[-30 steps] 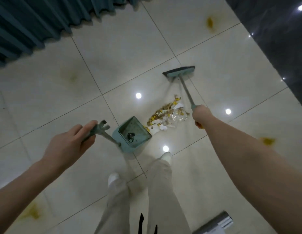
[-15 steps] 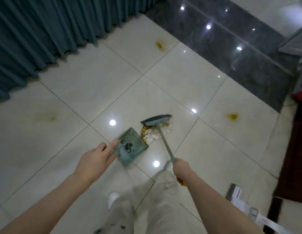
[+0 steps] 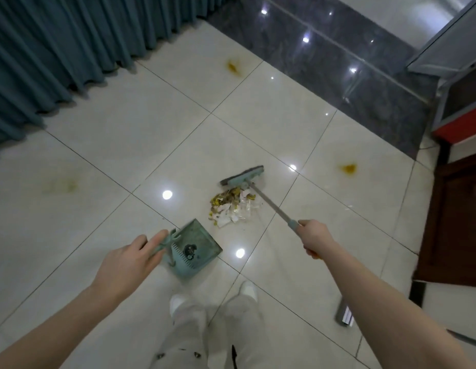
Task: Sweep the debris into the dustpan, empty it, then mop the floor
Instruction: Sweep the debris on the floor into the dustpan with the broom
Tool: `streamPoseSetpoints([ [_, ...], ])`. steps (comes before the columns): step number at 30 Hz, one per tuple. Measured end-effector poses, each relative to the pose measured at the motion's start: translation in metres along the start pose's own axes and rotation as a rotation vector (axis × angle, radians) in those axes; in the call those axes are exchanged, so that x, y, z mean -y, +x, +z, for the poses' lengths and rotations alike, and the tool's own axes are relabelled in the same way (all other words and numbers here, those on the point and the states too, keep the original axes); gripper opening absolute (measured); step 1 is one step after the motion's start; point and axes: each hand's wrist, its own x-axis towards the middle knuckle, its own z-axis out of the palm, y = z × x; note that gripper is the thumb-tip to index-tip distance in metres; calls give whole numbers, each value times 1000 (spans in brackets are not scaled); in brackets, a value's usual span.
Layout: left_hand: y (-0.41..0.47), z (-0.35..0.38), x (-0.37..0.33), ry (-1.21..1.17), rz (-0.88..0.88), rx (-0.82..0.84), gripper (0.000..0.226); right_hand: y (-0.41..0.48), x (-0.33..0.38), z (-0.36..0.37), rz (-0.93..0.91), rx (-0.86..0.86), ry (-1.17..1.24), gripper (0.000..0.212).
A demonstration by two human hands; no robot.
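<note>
Teal dustpan: dark clump inside | debris between it and broom

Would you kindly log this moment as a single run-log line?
phase: sweeping | left hand: holds dustpan handle | right hand: grips broom | debris: on floor between broom head and dustpan

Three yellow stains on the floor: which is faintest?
The left stain, on the curtain side: a pale smear. The far stain and the right stain are dense orange blots.
</note>
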Motion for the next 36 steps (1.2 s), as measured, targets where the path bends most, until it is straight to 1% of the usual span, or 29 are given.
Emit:
streamPoseSetpoints([
  [2, -5, 7, -7, -9, -5, -7, 51, 13, -1, -14, 28, -11, 47, 32],
  [3, -6, 11, -12, -13, -9, -13, 48, 22, -1, -21, 45, -15, 75, 33],
  [5, -5, 19, -26, -15, -21, -11, 36, 47, 1, -32, 93, -19, 131, 29],
  [6, -4, 22, -33, -21, -43, 4, 34, 61, 4, -37, 126, -26, 162, 27],
  [9, 2, 31, -60, -20, -150, 19, 39, 111, 16, -53, 196, -40, 247, 27],
  [12, 8, 40, -82, -8, -132, -12, 46, 163, 25, -65, 211, -28, 308, 27],
  [15, 13, 50, -98, -13, -149, -62, 53, 204, 21, -67, 206, -8, 298, 22],
  [17, 18, 58, -112, -10, -147, -62, 51, 218, 16, -61, 178, 16, 214, 15],
  [18, 22, 60, -119, -6, -142, -55, 50, 220, 11, -57, 159, 39, 153, 15],
  [22, 41, 63, -142, -11, -136, -35, 51, 200, -24, -36, 108, 79, 96, 26],
  [25, 48, 67, -147, -11, -145, -62, 35, 165, -55, -13, 106, 106, 176, 34],
  [27, 47, 71, -147, -27, -171, -70, 43, 137, -70, 5, 135, 123, 217, 37],
  [29, 43, 72, -149, -33, -195, -91, 47, 107, -80, 22, 153, 147, 227, 38],
  [32, 27, 75, -157, -53, -262, -74, 44, 56, -92, 41, 170, 182, 178, 37],
  [34, 10, 78, -162, -88, -312, -49, 45, 23, -106, 50, 124, 203, 94, 36],
  [36, -12, 82, -166, -102, -304, -46, 46, -5, -122, 51, 64, 229, 20, 31],
])
